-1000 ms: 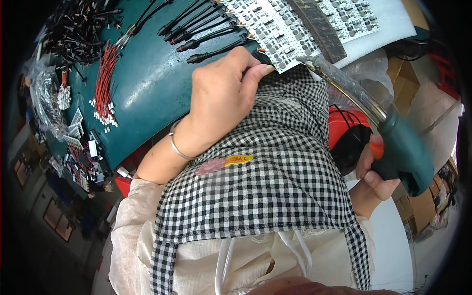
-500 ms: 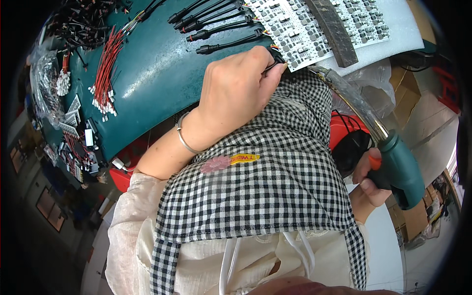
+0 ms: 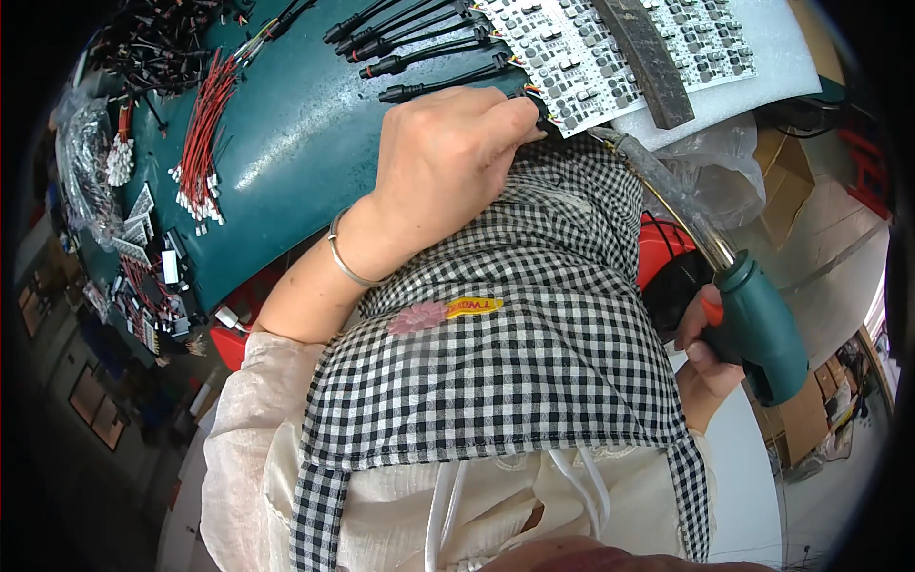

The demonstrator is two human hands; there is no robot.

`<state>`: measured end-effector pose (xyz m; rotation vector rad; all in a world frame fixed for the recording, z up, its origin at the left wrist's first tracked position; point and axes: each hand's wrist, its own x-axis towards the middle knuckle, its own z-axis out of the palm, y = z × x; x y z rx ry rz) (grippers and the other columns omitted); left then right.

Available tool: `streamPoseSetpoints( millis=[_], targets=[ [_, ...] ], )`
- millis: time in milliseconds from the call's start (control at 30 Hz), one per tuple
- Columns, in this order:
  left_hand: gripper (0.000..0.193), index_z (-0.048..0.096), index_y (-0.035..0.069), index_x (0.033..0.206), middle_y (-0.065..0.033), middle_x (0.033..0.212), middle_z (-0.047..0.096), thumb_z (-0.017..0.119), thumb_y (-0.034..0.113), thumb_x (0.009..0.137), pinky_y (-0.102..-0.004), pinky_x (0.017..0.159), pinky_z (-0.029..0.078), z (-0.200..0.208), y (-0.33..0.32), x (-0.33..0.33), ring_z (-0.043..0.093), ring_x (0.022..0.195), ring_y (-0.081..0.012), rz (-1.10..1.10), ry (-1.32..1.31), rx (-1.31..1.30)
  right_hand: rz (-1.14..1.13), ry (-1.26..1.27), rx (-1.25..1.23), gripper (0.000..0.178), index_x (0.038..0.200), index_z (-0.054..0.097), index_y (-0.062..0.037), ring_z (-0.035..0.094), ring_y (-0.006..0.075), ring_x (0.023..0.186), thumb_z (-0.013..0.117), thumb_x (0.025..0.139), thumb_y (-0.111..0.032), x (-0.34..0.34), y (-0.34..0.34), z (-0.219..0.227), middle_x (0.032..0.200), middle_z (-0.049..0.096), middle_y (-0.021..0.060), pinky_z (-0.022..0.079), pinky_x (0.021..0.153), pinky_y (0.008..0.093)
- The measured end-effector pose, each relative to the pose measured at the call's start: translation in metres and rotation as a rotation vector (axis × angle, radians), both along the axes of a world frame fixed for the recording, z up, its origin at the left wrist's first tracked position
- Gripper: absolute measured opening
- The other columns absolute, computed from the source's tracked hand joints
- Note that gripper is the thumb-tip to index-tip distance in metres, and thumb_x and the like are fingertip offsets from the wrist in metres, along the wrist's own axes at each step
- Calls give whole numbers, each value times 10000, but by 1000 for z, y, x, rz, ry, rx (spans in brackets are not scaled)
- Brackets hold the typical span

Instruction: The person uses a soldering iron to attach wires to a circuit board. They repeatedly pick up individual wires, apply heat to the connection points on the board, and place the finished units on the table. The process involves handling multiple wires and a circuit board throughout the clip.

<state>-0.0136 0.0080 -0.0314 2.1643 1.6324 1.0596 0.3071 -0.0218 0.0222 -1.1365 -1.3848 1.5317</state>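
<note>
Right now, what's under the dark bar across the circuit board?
The white circuit board shows either side of the dark bar, with a white foam-like sheet around the bar's near end. Whatever sits directly beneath is covered and unseen.

Our left hand (image 3: 448, 157) grips a thin black cable (image 3: 542, 112), mostly hidden, beside a white rectangular circuit board's (image 3: 583, 78) near corner; our right hand (image 3: 708, 367) holds a green plastic soldering gun (image 3: 765, 319), its metal tip near that corner.
</note>
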Motion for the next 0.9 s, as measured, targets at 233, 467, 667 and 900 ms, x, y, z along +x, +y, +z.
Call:
streamPoseSetpoints(
  millis=[233,467,667,900],
  targets=[
    [196,633,59,787,-64,665,613,757,13,643,-313,478,456,5,0,-8,594,561,-217,-60,168,10,23,10,16,576,1166,558,117,471,131,492,767,701,-150,-3,4,1,602,541,46,376,517,258],
    [213,643,55,828,-58,674,612,713,-10,638,-309,470,450,4,2,-13,593,568,-206,-120,169,59,-33,-113,27,628,1143,571,74,455,158,449,760,590,-158,-1,0,-4,564,500,59,361,428,253],
    [198,639,77,817,-23,654,568,669,7,634,-306,441,416,12,6,-14,554,547,-180,-163,261,86,0,-252,-49,590,1146,570,36,503,168,591,752,613,-138,16,-13,-13,676,531,67,388,569,269],
    [195,626,87,799,-14,664,556,654,3,625,-308,438,408,12,8,-16,549,559,-178,-178,252,60,41,-279,-127,518,1139,617,-17,637,233,957,818,673,-124,19,-16,-17,1053,671,104,465,907,397]
  ],
)
